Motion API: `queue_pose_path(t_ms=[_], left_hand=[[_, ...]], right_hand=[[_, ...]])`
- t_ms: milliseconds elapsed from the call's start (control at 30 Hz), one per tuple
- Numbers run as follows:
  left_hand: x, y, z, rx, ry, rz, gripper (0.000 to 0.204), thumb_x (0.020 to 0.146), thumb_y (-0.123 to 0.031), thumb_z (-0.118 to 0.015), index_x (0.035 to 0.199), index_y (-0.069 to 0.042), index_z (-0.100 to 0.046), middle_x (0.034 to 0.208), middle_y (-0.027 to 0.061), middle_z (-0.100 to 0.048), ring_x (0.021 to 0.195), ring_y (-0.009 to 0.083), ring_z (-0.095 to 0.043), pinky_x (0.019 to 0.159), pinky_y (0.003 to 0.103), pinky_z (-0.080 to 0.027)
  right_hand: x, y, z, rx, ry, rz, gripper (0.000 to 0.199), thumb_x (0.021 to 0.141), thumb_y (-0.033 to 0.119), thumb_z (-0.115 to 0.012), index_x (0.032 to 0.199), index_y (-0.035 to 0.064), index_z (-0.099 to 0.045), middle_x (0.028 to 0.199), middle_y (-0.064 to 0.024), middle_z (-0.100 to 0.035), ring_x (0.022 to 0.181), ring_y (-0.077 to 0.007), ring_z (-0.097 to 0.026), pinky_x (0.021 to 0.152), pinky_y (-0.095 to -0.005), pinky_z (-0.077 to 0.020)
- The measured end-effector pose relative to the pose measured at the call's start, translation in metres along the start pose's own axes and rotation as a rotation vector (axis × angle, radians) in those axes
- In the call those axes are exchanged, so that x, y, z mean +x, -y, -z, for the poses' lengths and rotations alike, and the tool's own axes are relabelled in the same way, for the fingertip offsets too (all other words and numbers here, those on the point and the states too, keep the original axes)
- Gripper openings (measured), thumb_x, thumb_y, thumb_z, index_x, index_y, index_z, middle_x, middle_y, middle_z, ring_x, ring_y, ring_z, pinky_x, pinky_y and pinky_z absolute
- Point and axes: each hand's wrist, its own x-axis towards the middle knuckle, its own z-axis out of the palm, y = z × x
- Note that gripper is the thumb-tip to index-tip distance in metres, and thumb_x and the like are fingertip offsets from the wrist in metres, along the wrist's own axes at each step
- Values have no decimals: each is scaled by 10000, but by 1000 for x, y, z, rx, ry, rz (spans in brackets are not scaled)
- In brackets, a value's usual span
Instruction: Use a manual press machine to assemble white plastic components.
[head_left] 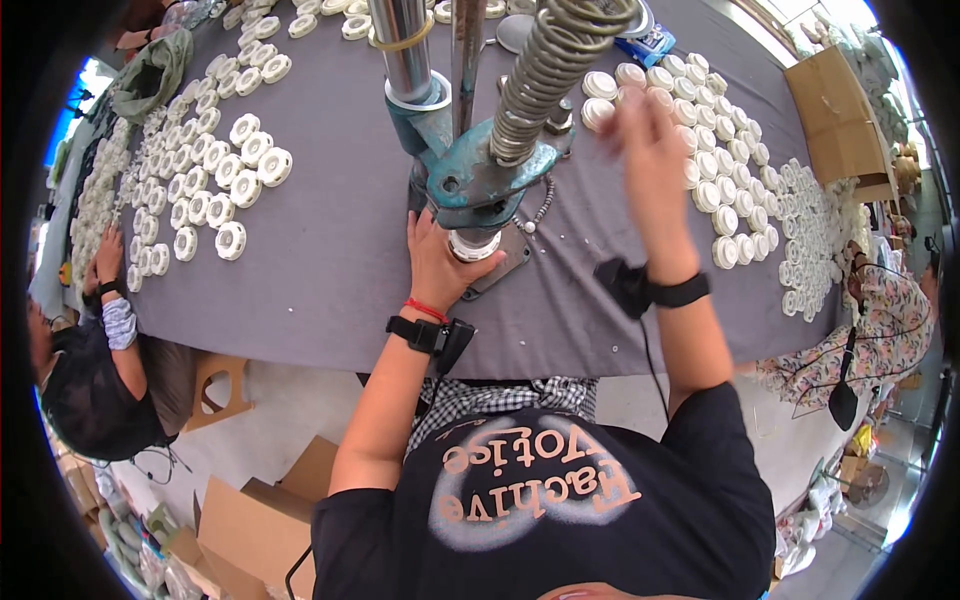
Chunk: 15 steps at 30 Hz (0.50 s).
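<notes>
A teal hand press (pixel 490 180) with a steel post and a coil spring (pixel 545 85) stands in front of me. Under its ram sits a white round plastic part (pixel 474 246), partly covered by the press. My left hand (pixel 440 262) is closed around that part, thumb on its near right side. Off to the right, my right hand (pixel 650 150) is raised by the nearest white round caps (pixel 600 86). Its fingers are smeared by motion, so whether they hold anything does not show.
White ring-shaped parts (pixel 245 187) lie in rows on the left of the grey-covered table (pixel 340 290). More white caps and small clear pieces (pixel 805 235) fill the right side. Other people sit at both ends. A cardboard box (pixel 840 120) stands at the far right.
</notes>
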Motion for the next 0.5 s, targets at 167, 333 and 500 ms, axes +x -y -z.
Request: queue_pose_path(t_ms=[167, 333, 500], left_hand=[[9, -15, -11, 20, -32, -55, 573, 608, -444, -821, 1073, -159, -644, 1155, 52, -593, 1191, 284, -459, 1092, 554, -196], [4, 2, -12, -18, -112, -52, 584, 584, -424, -834, 1065, -154, -641, 1139, 45, -593, 1185, 286, -462, 1085, 553, -204], [2, 8, -13, -13, -75, -37, 747, 564, -420, -847, 1199, -133, -578, 1257, 87, -546, 1283, 332, -387, 1085, 550, -198]], right_hand=[[118, 113, 9, -695, 193, 793, 262, 879, 149, -540, 1052, -39, -599, 887, -138, -614, 771, -193, -607, 674, -288, -485], [149, 89, 23, -323, 475, 1249, 297, 838, 109, -541, 1095, -35, -581, 896, -176, -617, 809, -245, -627, 696, -311, -498], [-100, 42, 90, -317, 772, -251, 727, 734, -20, -488, 1438, -6, -307, 1538, -195, -213, 1389, -265, -311, 1103, -401, -285]])
